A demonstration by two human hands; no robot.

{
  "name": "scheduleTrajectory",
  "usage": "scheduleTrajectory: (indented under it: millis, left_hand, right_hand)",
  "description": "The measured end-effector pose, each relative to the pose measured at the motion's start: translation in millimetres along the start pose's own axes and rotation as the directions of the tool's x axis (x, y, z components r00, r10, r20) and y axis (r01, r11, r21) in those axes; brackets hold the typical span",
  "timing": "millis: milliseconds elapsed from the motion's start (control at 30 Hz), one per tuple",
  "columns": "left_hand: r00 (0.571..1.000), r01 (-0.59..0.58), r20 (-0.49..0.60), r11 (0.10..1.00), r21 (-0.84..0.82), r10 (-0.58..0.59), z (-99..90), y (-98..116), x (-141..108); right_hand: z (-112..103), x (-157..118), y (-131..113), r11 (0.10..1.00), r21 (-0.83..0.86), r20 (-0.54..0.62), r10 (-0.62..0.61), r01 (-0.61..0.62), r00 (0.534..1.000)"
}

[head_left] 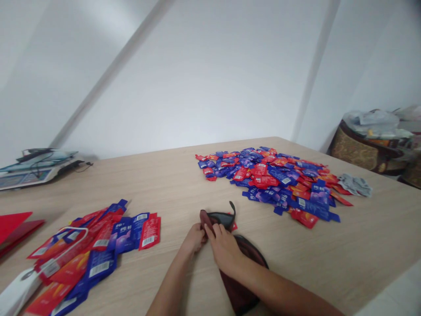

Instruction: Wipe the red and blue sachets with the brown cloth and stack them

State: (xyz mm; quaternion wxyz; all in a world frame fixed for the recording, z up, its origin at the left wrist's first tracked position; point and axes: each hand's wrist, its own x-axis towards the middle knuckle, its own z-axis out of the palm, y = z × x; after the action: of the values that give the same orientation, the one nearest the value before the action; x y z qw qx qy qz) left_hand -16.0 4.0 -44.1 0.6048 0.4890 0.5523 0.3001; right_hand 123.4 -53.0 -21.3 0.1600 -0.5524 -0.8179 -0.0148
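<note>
A dark maroon piece with black edging (241, 292), which looks like soft fabric, lies on the table in front of me. Its exact kind is unclear. Its far end is bunched up, and a thin black strap-like curl (233, 210) stands up beside a dark grey part. My left hand (195, 239) is closed on the left side of this bunched end. From the right, my right hand (225, 248) lies across the piece, with its fingers pressed on the same end. A red packet peeks out just behind the right fingers, mostly hidden.
Red and blue packets form a large pile (263, 171) at the back right, beside grey cloth gloves (355, 184). More packets (108, 245) lie at left with a white handled object (23, 287). A red folded item (16, 230) and a flat device (39, 171) sit farther left.
</note>
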Motion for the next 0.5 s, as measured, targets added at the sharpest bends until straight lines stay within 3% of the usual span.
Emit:
scheduleTrajectory:
  millis: [100,233,367,500]
  left_hand:
    - [0.999,-0.025,0.023,1.0,-0.007,0.025,2.3,-3,5]
    - [0.994,-0.078,0.08,0.997,0.004,0.077,5.4,0,5]
    - [0.996,-0.049,0.079,0.998,0.035,0.046,3.0,5,-5]
    - [0.998,-0.04,0.042,0.999,0.015,0.039,-3.1,6,-10]
  right_hand:
    - [7,3,2,0.999,0.005,0.05,0.039,-0.039,0.998]
    - [6,4,38,0.994,-0.018,0.043,0.11,-0.109,0.993]
    - [2,3,71,0.97,-0.071,0.035,0.236,-0.233,0.971]
    - [-6,2,87,0.947,-0.088,0.022,0.312,-0.309,0.95]
